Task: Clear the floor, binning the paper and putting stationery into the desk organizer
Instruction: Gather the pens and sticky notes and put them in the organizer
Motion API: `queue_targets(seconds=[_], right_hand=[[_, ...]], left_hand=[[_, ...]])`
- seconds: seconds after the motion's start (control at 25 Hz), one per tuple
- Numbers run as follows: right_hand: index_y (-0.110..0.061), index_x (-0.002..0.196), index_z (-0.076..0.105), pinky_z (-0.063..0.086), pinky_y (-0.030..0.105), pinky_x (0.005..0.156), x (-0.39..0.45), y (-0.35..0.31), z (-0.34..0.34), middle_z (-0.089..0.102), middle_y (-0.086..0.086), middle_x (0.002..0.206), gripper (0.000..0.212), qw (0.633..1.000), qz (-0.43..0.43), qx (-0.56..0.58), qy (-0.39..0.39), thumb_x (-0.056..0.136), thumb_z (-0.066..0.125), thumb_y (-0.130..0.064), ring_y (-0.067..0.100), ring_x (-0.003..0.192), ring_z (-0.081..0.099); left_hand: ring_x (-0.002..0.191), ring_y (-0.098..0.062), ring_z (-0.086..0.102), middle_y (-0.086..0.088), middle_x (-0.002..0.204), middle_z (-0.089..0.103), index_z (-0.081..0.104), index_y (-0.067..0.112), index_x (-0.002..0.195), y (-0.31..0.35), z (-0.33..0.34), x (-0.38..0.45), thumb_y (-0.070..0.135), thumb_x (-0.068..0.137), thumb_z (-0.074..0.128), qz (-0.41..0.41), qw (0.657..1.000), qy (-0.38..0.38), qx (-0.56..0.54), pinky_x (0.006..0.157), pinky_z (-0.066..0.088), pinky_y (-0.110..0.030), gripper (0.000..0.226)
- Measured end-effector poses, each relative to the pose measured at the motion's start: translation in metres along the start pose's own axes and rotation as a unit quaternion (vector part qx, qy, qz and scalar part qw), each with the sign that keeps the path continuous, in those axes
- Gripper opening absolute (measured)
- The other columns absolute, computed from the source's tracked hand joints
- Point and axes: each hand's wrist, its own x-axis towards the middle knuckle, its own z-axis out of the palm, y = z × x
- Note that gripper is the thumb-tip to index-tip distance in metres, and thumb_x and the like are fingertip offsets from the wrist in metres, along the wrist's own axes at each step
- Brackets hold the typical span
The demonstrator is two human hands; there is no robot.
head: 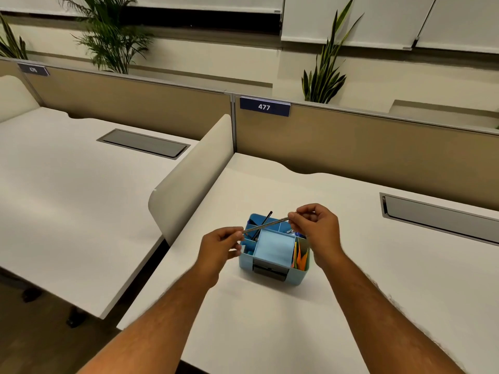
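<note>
A white desk (351,265) carries a pale blue organizer (272,276), standing near the desk's left divider (194,179). Both hands are raised directly above the organizer.

Grip state: the left hand (218,249) is closed in a fingertip pinch on one end of a thin grey pencil (266,225). The right hand (314,228) pinches the other end between thumb and forefinger, remaining fingers curled. Neither hand holds anything else.

Position of item: the pencil lies nearly level, its right end slightly higher, spanning the organizer from 9 o'clock to 2 o'clock. It is clear of the rim and touches no compartment.

Organizer contents: a dark pen (266,220) leans in the rear compartment at 11 o'clock. A pad of blue notes (274,247) fills the centre. Orange and green paper slips (299,259) stand in the side slot at 3 o'clock. Small items at 1 o'clock are too indistinct to identify.

Handling assessment: the pencil appears light, stiff and smooth. It should tolerate a light pinch without bending. A hold at one end by a single hand would let it be tipped upright. The tip is the only fragile part.

Judged stage: the pencil is about to be placed, probably in the rear compartment beside the pen. The floor is barely in view, so remaining clearance cannot be assessed.
</note>
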Motion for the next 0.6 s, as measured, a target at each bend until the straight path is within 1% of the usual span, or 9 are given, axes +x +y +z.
queue_targets(seconds=[0.08, 0.12, 0.2, 0.24, 0.32, 0.36, 0.44, 0.52, 0.6], right_hand=[[-0.009, 0.092, 0.074, 0.063, 0.026, 0.069, 0.0, 0.005, 0.006, 0.08, 0.01, 0.082, 0.015, 1.0, 0.004, 0.0, 0.01, 0.083, 0.086, -0.006, 0.028, 0.083, 0.08], [-0.01, 0.091, 0.075, 0.064, 0.027, 0.071, 0.0, 0.006, 0.01, 0.08, 0.008, 0.083, 0.014, 1.0, -0.004, -0.009, 0.02, 0.084, 0.085, -0.005, 0.027, 0.084, 0.08], [-0.015, 0.088, 0.075, 0.065, 0.03, 0.075, 0.001, 0.004, 0.017, 0.08, 0.002, 0.082, 0.012, 0.996, -0.05, -0.06, 0.035, 0.085, 0.084, -0.006, 0.021, 0.081, 0.079], [-0.019, 0.086, 0.075, 0.064, 0.028, 0.075, 0.003, 0.001, 0.02, 0.079, -0.003, 0.081, 0.013, 0.991, -0.085, -0.099, 0.031, 0.085, 0.083, -0.008, 0.016, 0.079, 0.078], [-0.025, 0.082, 0.074, 0.061, 0.02, 0.073, 0.003, -0.006, 0.023, 0.076, -0.012, 0.078, 0.017, 0.974, -0.149, -0.168, 0.01, 0.085, 0.083, -0.011, 0.009, 0.079, 0.076], [-0.027, 0.082, 0.073, 0.058, 0.016, 0.071, 0.004, -0.009, 0.023, 0.075, -0.014, 0.078, 0.018, 0.966, -0.174, -0.194, 0.001, 0.085, 0.082, -0.012, 0.006, 0.079, 0.075], [-0.026, 0.083, 0.073, 0.056, 0.012, 0.069, 0.005, -0.012, 0.024, 0.074, -0.014, 0.076, 0.017, 0.948, -0.212, -0.238, -0.018, 0.086, 0.082, -0.012, 0.004, 0.08, 0.073], [-0.024, 0.085, 0.073, 0.058, 0.016, 0.07, 0.006, -0.011, 0.029, 0.073, -0.014, 0.078, 0.014, 0.926, -0.233, -0.294, -0.035, 0.087, 0.082, -0.013, 0.005, 0.077, 0.072], [-0.021, 0.089, 0.072, 0.061, 0.025, 0.071, 0.006, -0.01, 0.036, 0.073, -0.008, 0.08, 0.01, 0.905, -0.242, -0.346, -0.054, 0.09, 0.081, -0.015, 0.009, 0.075, 0.071]], left_hand=[[0.076, -0.018, 0.072, -0.009, 0.093, 0.08, 0.077, 0.011, 0.11, 0.002, 0.002, 0.012, 0.007, 0.096, 0.072, -0.014, 0.998, 0.054, -0.041, 0.068, 0.062, -0.03, 0.014], [0.078, -0.019, 0.072, -0.01, 0.095, 0.079, 0.075, 0.012, 0.109, 0.003, 0.005, 0.018, 0.007, 0.096, 0.072, -0.019, 0.996, 0.083, -0.036, 0.068, 0.062, -0.032, 0.014], [0.085, -0.02, 0.069, -0.006, 0.1, 0.076, 0.075, 0.017, 0.106, 0.005, 0.01, 0.029, 0.008, 0.098, 0.07, -0.013, 0.993, 0.109, 0.035, 0.068, 0.061, -0.033, 0.013], [0.087, -0.019, 0.068, -0.004, 0.102, 0.075, 0.076, 0.019, 0.105, 0.004, 0.011, 0.034, 0.008, 0.098, 0.069, -0.003, 0.991, 0.101, 0.083, 0.07, 0.06, -0.033, 0.015], [0.091, -0.014, 0.067, 0.001, 0.105, 0.076, 0.08, 0.018, 0.105, 0.001, 0.012, 0.041, 0.008, 0.096, 0.071, 0.026, 0.981, 0.064, 0.182, 0.084, 0.058, -0.035, 0.017], [0.094, -0.012, 0.066, 0.003, 0.107, 0.075, 0.081, 0.018, 0.106, 0.0, 0.013, 0.044, 0.008, 0.095, 0.072, 0.05, 0.968, 0.045, 0.24, 0.091, 0.056, -0.033, 0.017], [0.104, -0.014, 0.066, 0.001, 0.113, 0.072, 0.082, 0.018, 0.106, -0.001, 0.016, 0.047, 0.009, 0.095, 0.073, 0.09, 0.932, 0.005, 0.352, 0.096, 0.053, -0.03, 0.018], [0.112, -0.019, 0.061, -0.002, 0.121, 0.067, 0.082, 0.019, 0.108, -0.002, 0.019, 0.054, 0.012, 0.095, 0.074, 0.11, 0.895, -0.022, 0.432, 0.1, 0.052, -0.034, 0.017], [0.116, -0.019, 0.056, -0.001, 0.125, 0.062, 0.083, 0.021, 0.107, -0.005, 0.022, 0.059, 0.02, 0.094, 0.076, 0.104, 0.868, -0.021, 0.485, 0.1, 0.051, -0.035, 0.015]])
